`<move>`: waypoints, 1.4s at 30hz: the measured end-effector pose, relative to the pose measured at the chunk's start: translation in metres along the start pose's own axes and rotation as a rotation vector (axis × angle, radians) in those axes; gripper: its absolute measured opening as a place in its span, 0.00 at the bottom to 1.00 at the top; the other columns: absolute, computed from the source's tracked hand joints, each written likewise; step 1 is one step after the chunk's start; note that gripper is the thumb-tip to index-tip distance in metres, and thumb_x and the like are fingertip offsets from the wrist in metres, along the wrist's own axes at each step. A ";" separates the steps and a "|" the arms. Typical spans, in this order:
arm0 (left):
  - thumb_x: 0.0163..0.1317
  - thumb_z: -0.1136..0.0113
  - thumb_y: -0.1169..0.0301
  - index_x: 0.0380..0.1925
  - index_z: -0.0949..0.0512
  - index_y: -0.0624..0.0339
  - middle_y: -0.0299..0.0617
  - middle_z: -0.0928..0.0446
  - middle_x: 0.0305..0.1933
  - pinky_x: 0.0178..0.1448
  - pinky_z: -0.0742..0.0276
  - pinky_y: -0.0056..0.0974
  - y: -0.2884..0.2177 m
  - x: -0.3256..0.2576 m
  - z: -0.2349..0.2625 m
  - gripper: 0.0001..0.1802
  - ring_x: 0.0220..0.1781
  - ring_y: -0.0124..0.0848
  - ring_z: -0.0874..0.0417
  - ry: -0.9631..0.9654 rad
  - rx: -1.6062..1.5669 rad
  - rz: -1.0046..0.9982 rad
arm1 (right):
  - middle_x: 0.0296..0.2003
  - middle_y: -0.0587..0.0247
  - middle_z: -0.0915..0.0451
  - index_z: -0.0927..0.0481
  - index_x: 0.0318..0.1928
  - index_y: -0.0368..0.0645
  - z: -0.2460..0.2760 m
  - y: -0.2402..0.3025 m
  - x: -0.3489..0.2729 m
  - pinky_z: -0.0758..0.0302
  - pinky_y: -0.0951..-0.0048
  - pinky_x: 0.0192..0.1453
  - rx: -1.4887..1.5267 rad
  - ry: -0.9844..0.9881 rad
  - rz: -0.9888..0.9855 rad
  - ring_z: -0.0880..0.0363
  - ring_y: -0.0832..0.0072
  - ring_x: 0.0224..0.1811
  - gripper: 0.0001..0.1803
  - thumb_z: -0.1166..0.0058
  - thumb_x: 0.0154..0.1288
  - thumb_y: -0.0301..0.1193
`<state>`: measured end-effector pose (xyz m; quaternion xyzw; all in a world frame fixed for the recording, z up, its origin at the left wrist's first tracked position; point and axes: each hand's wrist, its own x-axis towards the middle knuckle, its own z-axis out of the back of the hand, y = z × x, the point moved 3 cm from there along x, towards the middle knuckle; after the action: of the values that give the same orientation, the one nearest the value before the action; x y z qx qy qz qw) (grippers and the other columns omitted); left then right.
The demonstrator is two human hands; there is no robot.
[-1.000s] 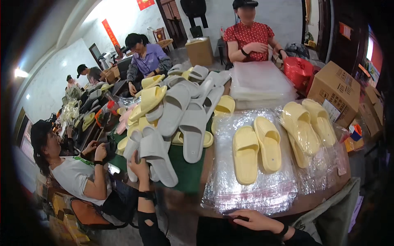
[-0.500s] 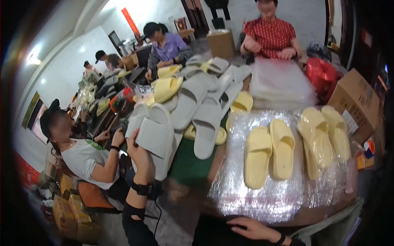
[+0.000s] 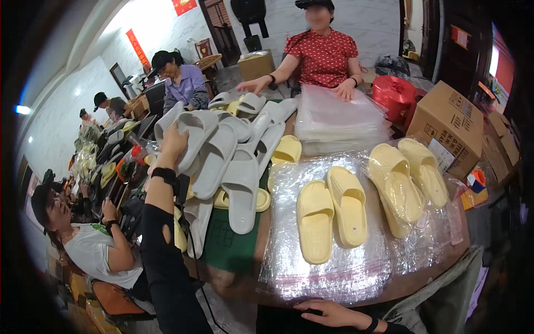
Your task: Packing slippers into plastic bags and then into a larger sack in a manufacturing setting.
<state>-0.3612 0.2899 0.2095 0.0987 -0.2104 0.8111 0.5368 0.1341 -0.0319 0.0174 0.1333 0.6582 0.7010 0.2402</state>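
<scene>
My left hand (image 3: 174,143) reaches out to the left side of a pile, its fingers closed around a pair of grey slippers (image 3: 198,131). Part of the pair is hidden behind the hand. More grey slippers (image 3: 241,192) lie heaped beside it, with a few yellow ones (image 3: 287,149) among them. Low at the table's front edge, my right hand (image 3: 329,313) rests with its fingers stretched out, holding nothing. In front of it, a pair of yellow slippers (image 3: 315,225) lies on a stack of clear plastic bags (image 3: 334,281). Another yellow pair in clear film (image 3: 396,186) lies to the right.
A stack of clear plastic sheets (image 3: 339,119) stands at the back, under a co-worker's hand. Right of it are a red roll (image 3: 392,93) and a cardboard box (image 3: 448,125). Other people sit along the left side and behind the table. A cable (image 3: 201,289) hangs beside my left arm.
My left hand has carried the grey slippers forward and left onto the pile's far side. The co-worker in red has stretched an arm toward the pile. My view has shifted right.
</scene>
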 end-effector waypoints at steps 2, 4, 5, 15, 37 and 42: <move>0.58 0.45 0.54 0.64 0.39 0.46 0.59 0.32 0.60 0.61 0.35 0.55 0.000 -0.017 -0.025 0.34 0.59 0.59 0.30 0.017 -0.053 -0.015 | 0.51 0.54 0.25 0.27 0.55 0.41 0.000 -0.002 -0.006 0.32 0.68 0.59 -0.024 -0.062 -0.004 0.27 0.63 0.54 0.19 0.50 0.67 0.36; 0.57 0.45 0.53 0.64 0.39 0.45 0.59 0.31 0.59 0.60 0.34 0.55 -0.017 -0.023 -0.016 0.34 0.59 0.60 0.30 0.010 -0.091 -0.020 | 0.50 0.52 0.24 0.25 0.53 0.40 -0.004 0.001 -0.014 0.31 0.67 0.57 -0.076 -0.156 0.084 0.27 0.61 0.54 0.16 0.50 0.67 0.32; 0.58 0.45 0.53 0.63 0.37 0.46 0.59 0.30 0.57 0.59 0.33 0.55 -0.031 -0.031 -0.014 0.33 0.58 0.59 0.29 0.002 -0.008 0.060 | 0.50 0.52 0.24 0.25 0.53 0.40 -0.003 0.000 -0.012 0.31 0.67 0.57 -0.080 -0.165 0.080 0.27 0.61 0.54 0.16 0.50 0.67 0.32; 0.52 0.41 0.63 0.54 0.28 0.52 0.56 0.28 0.52 0.54 0.32 0.53 -0.087 -0.145 0.018 0.26 0.54 0.52 0.27 -0.377 -0.052 -0.474 | 0.51 0.51 0.25 0.29 0.57 0.42 -0.012 0.001 -0.005 0.29 0.63 0.56 -0.180 0.021 0.117 0.25 0.57 0.51 0.21 0.54 0.69 0.40; 0.57 0.46 0.67 0.51 0.27 0.54 0.64 0.36 0.59 0.67 0.45 0.59 -0.183 -0.495 -0.127 0.20 0.64 0.59 0.38 0.164 -0.277 -0.612 | 0.55 0.35 0.32 0.37 0.63 0.38 0.235 -0.034 0.120 0.41 0.60 0.66 -0.664 -0.912 -0.021 0.37 0.47 0.61 0.33 0.51 0.63 0.44; 0.58 0.48 0.65 0.52 0.26 0.52 0.61 0.37 0.61 0.67 0.45 0.58 -0.178 -0.500 -0.122 0.19 0.65 0.57 0.38 0.127 -0.297 -0.607 | 0.41 0.43 0.24 0.33 0.57 0.39 0.175 0.007 0.096 0.35 0.55 0.56 -1.394 -1.298 0.090 0.30 0.49 0.51 0.28 0.49 0.60 0.40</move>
<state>0.0117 -0.0105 -0.0510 0.0269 -0.2534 0.5793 0.7743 0.1401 0.1675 0.0288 0.3484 -0.1754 0.7335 0.5567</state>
